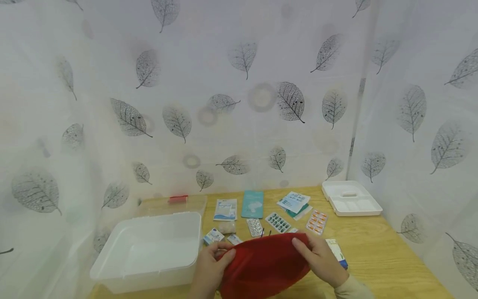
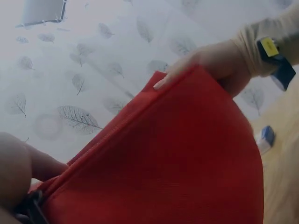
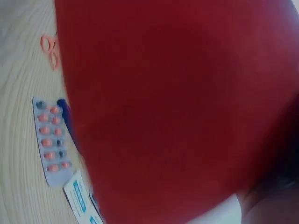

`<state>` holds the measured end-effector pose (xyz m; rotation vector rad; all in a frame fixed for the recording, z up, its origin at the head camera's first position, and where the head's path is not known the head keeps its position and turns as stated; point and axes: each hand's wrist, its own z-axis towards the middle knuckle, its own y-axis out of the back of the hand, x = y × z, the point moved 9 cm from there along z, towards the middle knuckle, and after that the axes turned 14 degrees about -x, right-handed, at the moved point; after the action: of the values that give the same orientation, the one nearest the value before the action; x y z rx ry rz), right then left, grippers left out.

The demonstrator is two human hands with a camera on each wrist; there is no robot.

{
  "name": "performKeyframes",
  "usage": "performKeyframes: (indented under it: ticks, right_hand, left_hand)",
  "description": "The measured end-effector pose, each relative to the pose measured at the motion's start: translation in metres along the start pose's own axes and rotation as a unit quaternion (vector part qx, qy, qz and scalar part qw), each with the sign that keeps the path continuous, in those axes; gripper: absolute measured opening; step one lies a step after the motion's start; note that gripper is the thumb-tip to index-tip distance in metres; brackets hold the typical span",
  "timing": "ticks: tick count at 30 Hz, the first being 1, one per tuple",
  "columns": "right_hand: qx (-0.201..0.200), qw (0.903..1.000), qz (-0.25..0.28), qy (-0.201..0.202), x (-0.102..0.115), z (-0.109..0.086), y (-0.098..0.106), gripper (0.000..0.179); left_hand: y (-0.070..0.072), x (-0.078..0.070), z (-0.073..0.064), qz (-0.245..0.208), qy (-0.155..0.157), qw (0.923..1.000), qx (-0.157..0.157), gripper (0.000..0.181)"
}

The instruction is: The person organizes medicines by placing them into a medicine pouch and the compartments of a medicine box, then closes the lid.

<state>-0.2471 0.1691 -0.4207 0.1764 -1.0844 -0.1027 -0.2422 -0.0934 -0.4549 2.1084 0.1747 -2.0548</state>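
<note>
The white-and-blue packet (image 1: 225, 210) on the tabletop (image 1: 377, 241) appears to read "Surgical"; print on the blue-and-white packet (image 1: 294, 202) and the small blue-and-white box (image 1: 214, 236) is too small to make out. A red fabric pouch (image 1: 265, 265) is stretched between both hands, raised in front of the spread medical supplies. The left hand (image 1: 210, 264) pinches one end of its upper edge, the right hand (image 1: 322, 258) the opposite end.
</note>
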Motion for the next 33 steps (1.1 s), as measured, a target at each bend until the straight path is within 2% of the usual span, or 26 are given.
performKeyframes:
  ticks: [3,5,9,11,13,15,16,19,22,25,27,29,31,33]
  right_hand:
    - [-0.037,0.9970,0.018,-0.066,-0.007,0.001,0.007,0.025]
    - [-0.064,0.9913,0.045,-0.106,-0.011,0.001,0.012,0.029]
    - [-0.082,0.9848,0.084,-0.128,-0.013,0.001,0.014,0.034]
    - [-0.080,0.9855,0.077,-0.128,-0.014,0.002,0.011,0.034]
    - [-0.071,0.9884,0.054,-0.123,-0.016,0.002,0.008,0.033]
    - [-0.058,0.9913,0.034,-0.113,-0.017,0.003,0.003,0.030]
    - [-0.049,0.9931,0.028,-0.103,-0.016,0.003,0.001,0.029]
    - [-0.016,0.9977,0.019,-0.064,-0.010,0.005,-0.007,0.027]
    - [0.026,0.9992,0.023,-0.018,0.001,0.008,-0.011,0.033]
    - [0.035,0.9992,0.016,-0.015,0.000,0.021,-0.001,0.045]
    - [0.016,0.9990,-0.011,-0.041,-0.011,0.037,0.014,0.054]
    - [-0.020,0.9942,-0.060,-0.087,-0.029,0.057,0.036,0.059]
    - [-0.050,0.9818,-0.133,-0.126,-0.048,0.077,0.059,0.060]
    - [-0.058,0.9628,-0.215,-0.152,-0.067,0.096,0.078,0.061]
  left_hand:
    - [-0.001,0.010,0.002,-0.047,0.043,0.9979,0.008,0.036]
    - [-0.006,0.019,0.001,-0.081,0.082,0.9927,0.034,0.044]
    - [-0.016,0.036,-0.002,-0.122,0.137,0.9800,0.077,0.057]
    - [-0.018,0.038,-0.001,-0.119,0.131,0.9811,0.079,0.062]
    - [-0.016,0.036,0.003,-0.105,0.095,0.9879,0.062,0.062]
    - [-0.014,0.028,0.006,-0.079,0.036,0.9950,0.048,0.057]
    - [-0.014,0.021,0.006,-0.070,-0.005,0.9967,0.042,0.053]
    - [-0.011,-0.001,0.007,-0.048,-0.117,0.9918,0.011,0.039]
    - [-0.008,-0.017,0.008,-0.057,-0.180,0.9819,-0.017,0.030]
    - [-0.001,-0.026,0.011,-0.058,-0.210,0.9739,-0.063,0.024]
    - [0.003,-0.031,0.012,-0.059,-0.226,0.9684,-0.088,0.021]
    - [0.008,-0.034,0.014,-0.050,-0.242,0.9631,-0.107,0.020]
    - [0.010,-0.033,0.018,-0.048,-0.255,0.9590,-0.114,0.020]
    - [0.011,-0.030,0.022,-0.046,-0.265,0.9560,-0.117,0.019]
